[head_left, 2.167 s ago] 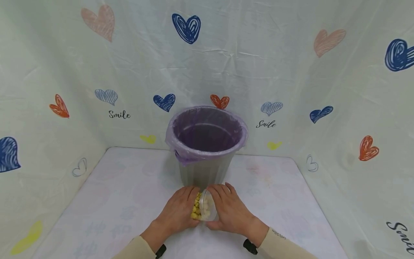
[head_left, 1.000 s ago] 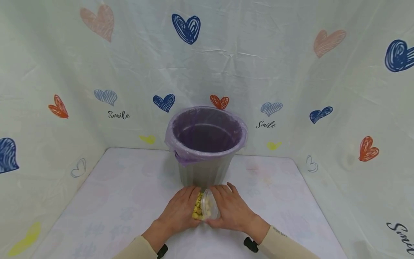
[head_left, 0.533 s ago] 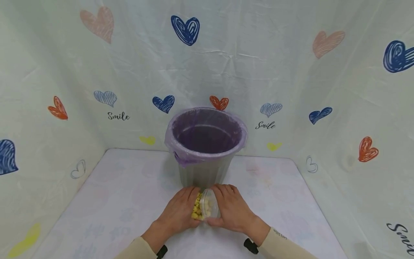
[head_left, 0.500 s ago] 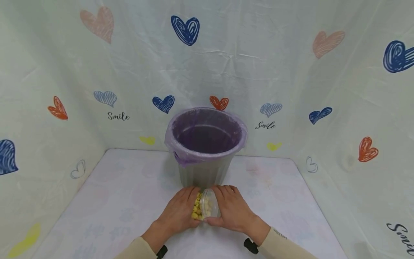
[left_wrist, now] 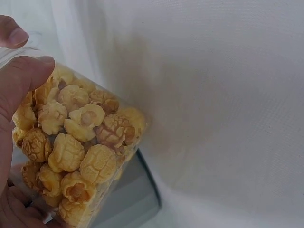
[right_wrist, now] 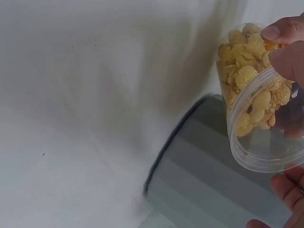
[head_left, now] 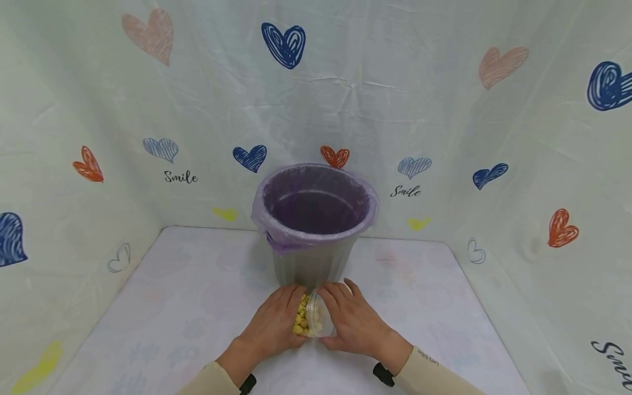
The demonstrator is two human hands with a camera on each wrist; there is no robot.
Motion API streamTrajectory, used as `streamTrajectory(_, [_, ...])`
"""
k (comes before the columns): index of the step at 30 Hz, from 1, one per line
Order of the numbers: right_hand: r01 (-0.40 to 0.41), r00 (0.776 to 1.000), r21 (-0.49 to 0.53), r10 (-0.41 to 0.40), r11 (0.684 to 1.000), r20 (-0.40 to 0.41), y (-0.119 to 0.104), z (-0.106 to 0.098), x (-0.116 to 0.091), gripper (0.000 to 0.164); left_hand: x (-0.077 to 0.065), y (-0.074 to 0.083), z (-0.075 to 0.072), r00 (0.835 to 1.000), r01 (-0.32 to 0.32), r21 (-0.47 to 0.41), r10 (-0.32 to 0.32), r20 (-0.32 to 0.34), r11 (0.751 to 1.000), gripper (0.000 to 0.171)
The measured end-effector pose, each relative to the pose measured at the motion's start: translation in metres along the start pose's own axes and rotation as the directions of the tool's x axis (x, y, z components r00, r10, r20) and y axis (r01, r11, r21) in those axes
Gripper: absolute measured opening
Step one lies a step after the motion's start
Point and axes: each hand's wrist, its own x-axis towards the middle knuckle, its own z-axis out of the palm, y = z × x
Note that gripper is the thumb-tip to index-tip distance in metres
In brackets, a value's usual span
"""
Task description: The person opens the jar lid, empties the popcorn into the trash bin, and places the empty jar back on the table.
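Observation:
A clear plastic jar (head_left: 300,319) of yellow popcorn lies tipped on its side between my hands, low in the head view. My left hand (head_left: 273,320) grips the jar's body, thumb along the near side; in the left wrist view the popcorn shows through the wall of the jar (left_wrist: 85,137). On the other end sits a clear round lid (right_wrist: 266,145). My right hand (head_left: 356,325) holds that lid by its rim, thumb on one side and fingers on the opposite side. The palms hide part of both ends.
Right behind the hands stands a grey trash bin (head_left: 311,266), its mouth lined with a purple bag (head_left: 367,211). Underneath is a white-covered table (head_left: 197,274). A pale curtain (head_left: 355,66) printed with hearts surrounds the back and sides.
My right fingers and thumb have shifted a little around the lid, with one fingertip now raised. The left hand and the jar stay nearly in place.

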Motion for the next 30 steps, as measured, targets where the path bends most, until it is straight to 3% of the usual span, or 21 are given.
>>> streamTrajectory(3, [-0.002, 1.000, 0.006, 0.002, 1.000, -0.003, 0.0001, 0.0001, 0.0001, 0.103, 0.0003, -0.0005, 0.0000, 1.000, -0.002, -0.001, 0.002, -0.002, 1.000, 0.104])
streamTrajectory(12, [-0.141, 0.988, 0.058, 0.137, 0.988, 0.064, 0.0002, -0.0031, 0.0002, 0.101, 0.0003, -0.0004, 0.0007, 1.000, -0.006, -0.001, 0.006, -0.010, 1.000, 0.102])
streamTrajectory(23, [-0.045, 0.997, 0.043, 0.042, 0.998, 0.064, -0.0014, -0.0021, -0.0007, 0.107, -0.0005, 0.0008, -0.0002, 1.000, 0.007, 0.058, -0.006, -0.024, 0.998, 0.100])
streamTrajectory(30, [-0.163, 0.984, 0.071, 0.157, 0.984, 0.081, -0.0030, -0.0026, -0.0012, 0.107, -0.0006, 0.0014, -0.0010, 0.998, 0.000, 0.054, 0.003, -0.056, 0.999, 0.098])
